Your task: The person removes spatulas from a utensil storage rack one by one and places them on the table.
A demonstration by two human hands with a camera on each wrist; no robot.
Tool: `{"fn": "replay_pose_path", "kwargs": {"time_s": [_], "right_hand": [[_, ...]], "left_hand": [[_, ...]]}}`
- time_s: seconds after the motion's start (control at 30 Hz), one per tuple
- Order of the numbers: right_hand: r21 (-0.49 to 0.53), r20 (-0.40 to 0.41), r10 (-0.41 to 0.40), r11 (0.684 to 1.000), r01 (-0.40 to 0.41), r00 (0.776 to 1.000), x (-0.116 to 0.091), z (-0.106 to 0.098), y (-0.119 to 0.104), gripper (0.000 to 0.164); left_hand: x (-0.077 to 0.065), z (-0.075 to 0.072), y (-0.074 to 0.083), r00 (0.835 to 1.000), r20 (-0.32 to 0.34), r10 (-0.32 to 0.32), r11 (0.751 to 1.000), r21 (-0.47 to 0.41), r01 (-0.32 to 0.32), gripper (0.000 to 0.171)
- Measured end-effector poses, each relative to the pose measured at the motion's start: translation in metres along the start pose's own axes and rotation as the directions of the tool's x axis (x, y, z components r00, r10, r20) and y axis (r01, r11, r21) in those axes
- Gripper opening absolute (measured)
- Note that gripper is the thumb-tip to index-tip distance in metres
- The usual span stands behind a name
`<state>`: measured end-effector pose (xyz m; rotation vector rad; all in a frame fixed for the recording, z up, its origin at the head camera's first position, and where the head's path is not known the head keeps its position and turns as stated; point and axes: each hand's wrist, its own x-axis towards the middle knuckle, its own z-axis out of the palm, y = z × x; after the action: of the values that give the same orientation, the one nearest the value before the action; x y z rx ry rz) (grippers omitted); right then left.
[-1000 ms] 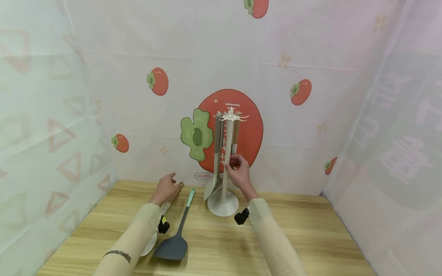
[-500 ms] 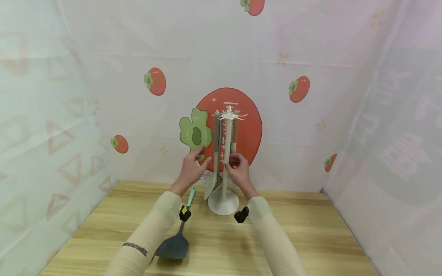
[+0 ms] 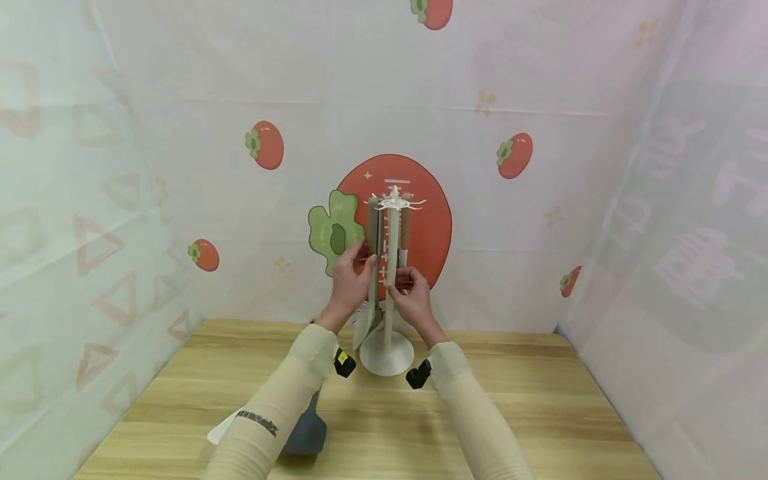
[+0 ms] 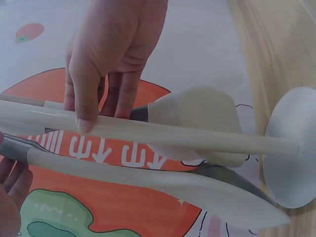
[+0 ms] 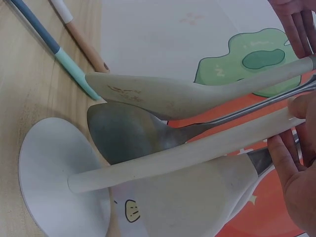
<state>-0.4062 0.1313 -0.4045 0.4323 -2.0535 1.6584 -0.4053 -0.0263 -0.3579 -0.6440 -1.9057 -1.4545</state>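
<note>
A white utensil stand (image 3: 392, 260) with a round base (image 5: 47, 182) rises from the table by the back wall. My right hand (image 3: 413, 298) pinches its pole between thumb and fingers, about halfway up. My left hand (image 3: 350, 285) has thumb and fingers round the grey handle of a beige spatula (image 5: 148, 94), left of the pole. That spatula hangs beside a steel turner (image 5: 128, 131). A broad pale head with a dark neck (image 4: 197, 118) hangs on the pole's other side; a wooden handle (image 3: 405, 227) shows there too. The hooks crown the stand.
On the table's left lies a dark grey turner (image 3: 307, 430) with a mint handle (image 5: 74, 74), partly behind my left sleeve. Next to it is a white utensil (image 3: 223, 427) with a wooden handle (image 5: 86, 47). A printed cloth wall (image 3: 480, 280) stands close behind.
My left hand has risen from the wooden-handled utensil on the table and moved right to the hanging spatula's handle. The right hand stays on the pole.
</note>
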Motion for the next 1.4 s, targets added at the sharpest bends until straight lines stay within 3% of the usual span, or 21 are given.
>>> {"fn": "replay_pose_path", "kwargs": {"time_s": [0.2, 0.33, 0.73, 0.97, 1.2, 1.4], "right_hand": [[-0.004, 0.009, 0.004, 1.000, -0.004, 1.000, -0.002, -0.002, -0.010, 0.028], [-0.022, -0.010, 0.008, 1.000, -0.008, 1.000, 0.000, 0.000, 0.001, 0.026], [-0.050, -0.024, -0.063, 0.997, 0.061, 0.998, 0.001, 0.001, 0.006, 0.026], [-0.040, -0.009, -0.003, 0.999, 0.003, 1.000, 0.000, 0.001, -0.001, 0.027], [0.009, 0.004, -0.032, 0.999, 0.032, 0.999, 0.002, 0.002, -0.001, 0.028], [-0.040, -0.006, -0.012, 0.999, 0.011, 1.000, 0.000, 0.002, -0.001, 0.026]], "left_hand": [[0.004, 0.004, 0.004, 0.998, -0.005, -0.056, 0.998, -0.022, 0.055, 0.039], [0.004, 0.005, 0.004, 0.997, -0.025, -0.066, 0.998, -0.026, 0.066, 0.035], [0.003, 0.006, 0.005, 0.998, -0.026, -0.058, 0.998, -0.036, 0.057, 0.032], [0.003, 0.005, 0.006, 0.998, -0.025, -0.049, 0.998, -0.028, 0.049, 0.037], [0.003, 0.002, 0.010, 0.997, -0.040, -0.059, 0.997, -0.042, 0.057, 0.039], [0.004, 0.000, 0.013, 0.997, -0.033, -0.070, 0.997, -0.031, 0.069, 0.038]]}}
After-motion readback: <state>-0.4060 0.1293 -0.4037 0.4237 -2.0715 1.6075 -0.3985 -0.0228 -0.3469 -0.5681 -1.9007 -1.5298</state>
